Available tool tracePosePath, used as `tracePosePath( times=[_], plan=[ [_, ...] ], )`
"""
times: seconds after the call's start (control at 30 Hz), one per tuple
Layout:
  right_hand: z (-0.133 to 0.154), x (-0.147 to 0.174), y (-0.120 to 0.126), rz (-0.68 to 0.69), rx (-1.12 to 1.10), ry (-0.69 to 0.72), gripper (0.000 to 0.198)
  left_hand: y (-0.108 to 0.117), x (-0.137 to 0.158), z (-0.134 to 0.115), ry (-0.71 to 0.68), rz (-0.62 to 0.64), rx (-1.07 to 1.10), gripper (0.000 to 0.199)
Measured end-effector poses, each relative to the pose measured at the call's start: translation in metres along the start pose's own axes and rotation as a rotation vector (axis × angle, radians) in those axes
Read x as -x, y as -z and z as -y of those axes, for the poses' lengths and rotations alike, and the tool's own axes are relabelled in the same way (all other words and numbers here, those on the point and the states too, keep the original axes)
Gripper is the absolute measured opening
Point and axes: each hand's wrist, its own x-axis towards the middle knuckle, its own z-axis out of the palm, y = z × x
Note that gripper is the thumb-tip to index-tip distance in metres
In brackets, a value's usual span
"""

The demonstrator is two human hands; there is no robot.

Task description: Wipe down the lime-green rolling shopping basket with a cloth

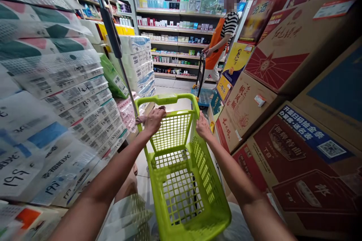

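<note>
A lime-green plastic shopping basket (175, 150) with grid walls stands in front of me, tilted, its inside showing no goods. My left hand (154, 121) is closed over its far left rim. Right beside those fingers, a thin metal pole (127, 77) with a dark grey grip rises to the upper left; whether the fingers also hold the pole is unclear. On the opposite side, my right hand (202, 126) is closed on the right rim, with the fingertips partly hidden behind the plastic.
Stacked tissue packs (79, 94) line the left side. Printed cartons (268, 60) are piled high on the right. Ahead, a person in an orange apron (216, 41) holds the handle of a blue platform trolley (205, 98), before shelves of boxed goods (175, 24).
</note>
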Motion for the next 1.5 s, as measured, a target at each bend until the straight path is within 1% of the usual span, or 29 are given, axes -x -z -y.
tracePosePath(
  times=[0.07, 0.13, 0.2, 0.23, 0.3, 0.37, 0.43, 0.5, 0.57, 0.63, 0.7, 0.8, 0.9, 0.97, 1.0, 1.07, 1.13, 1.2, 1.27, 1.3, 1.37, 1.43, 1.5],
  plan=[
    [0.011, 0.003, 0.004, 0.028, 0.094, -0.013, 0.074, -0.012, -0.014, -0.032, 0.006, 0.021, 0.046, 0.055],
    [0.021, 0.005, 0.009, 0.056, 0.176, -0.015, 0.077, -0.024, -0.027, -0.061, -0.027, 0.053, 0.070, 0.056],
    [0.027, 0.007, 0.013, 0.073, 0.213, -0.021, 0.079, -0.030, -0.033, -0.079, -0.061, 0.079, 0.072, 0.056],
    [0.028, 0.007, 0.015, 0.077, 0.215, -0.028, 0.080, -0.030, -0.033, -0.081, -0.066, 0.091, 0.066, 0.056],
    [0.029, 0.008, 0.017, 0.076, 0.199, -0.047, 0.080, -0.023, -0.027, -0.072, -0.042, 0.108, 0.049, 0.059],
    [0.028, 0.009, 0.019, 0.069, 0.176, -0.065, 0.078, -0.008, -0.013, -0.050, 0.027, 0.109, 0.013, 0.058],
    [0.026, 0.010, 0.020, 0.059, 0.149, -0.079, 0.077, 0.009, 0.002, -0.024, 0.141, 0.085, -0.074, 0.050],
    [0.026, 0.010, 0.021, 0.048, 0.124, -0.090, 0.075, 0.023, 0.015, -0.004, 0.265, 0.053, -0.188, 0.039],
    [0.027, 0.010, 0.020, 0.040, 0.112, -0.100, 0.074, 0.026, 0.019, 0.005, 0.340, 0.045, -0.267, 0.038],
    [0.029, 0.010, 0.020, 0.038, 0.118, -0.094, 0.073, 0.018, 0.013, 0.001, 0.331, 0.062, -0.272, 0.042],
    [0.032, 0.010, 0.020, 0.041, 0.130, -0.080, 0.072, 0.002, -0.002, -0.013, 0.258, 0.068, -0.197, 0.047],
    [0.037, 0.011, 0.020, 0.053, 0.133, -0.075, 0.071, -0.029, -0.034, -0.045, 0.127, 0.045, 0.006, 0.052],
    [0.040, 0.012, 0.021, 0.051, 0.144, -0.087, 0.070, -0.056, -0.060, -0.078, -0.021, -0.005, 0.140, 0.047],
    [0.040, 0.014, 0.022, 0.045, 0.154, -0.095, 0.070, -0.071, -0.065, -0.092, -0.160, -0.079, 0.150, 0.041],
    [0.040, 0.014, 0.023, 0.046, 0.156, -0.098, 0.070, -0.077, -0.064, -0.094, -0.233, -0.118, 0.137, 0.038],
    [0.038, 0.015, 0.026, 0.049, 0.154, -0.107, 0.069, -0.088, -0.056, -0.087, -0.379, -0.163, 0.084, 0.036],
    [0.038, 0.016, 0.028, 0.052, 0.146, -0.118, 0.069, -0.096, -0.043, -0.068, -0.541, -0.141, 0.014, 0.034],
    [0.038, 0.017, 0.030, 0.060, 0.132, -0.127, 0.069, -0.102, -0.028, -0.046, -0.700, -0.054, -0.060, 0.034],
    [0.040, 0.017, 0.030, 0.071, 0.112, -0.130, 0.069, -0.106, -0.016, -0.028, -0.799, 0.042, -0.121, 0.032],
    [0.041, 0.017, 0.030, 0.074, 0.102, -0.129, 0.069, -0.107, -0.012, -0.024, -0.825, 0.077, -0.139, 0.030],
    [0.044, 0.017, 0.028, 0.076, 0.089, -0.124, 0.069, -0.108, -0.010, -0.022, -0.860, 0.111, -0.150, 0.025],
    [0.046, 0.016, 0.026, 0.074, 0.086, -0.116, 0.068, -0.108, -0.012, -0.028, -0.876, 0.101, -0.131, 0.026],
    [0.047, 0.016, 0.025, 0.069, 0.091, -0.110, 0.068, -0.110, -0.015, -0.034, -0.835, 0.071, -0.122, 0.030]
  ],
)
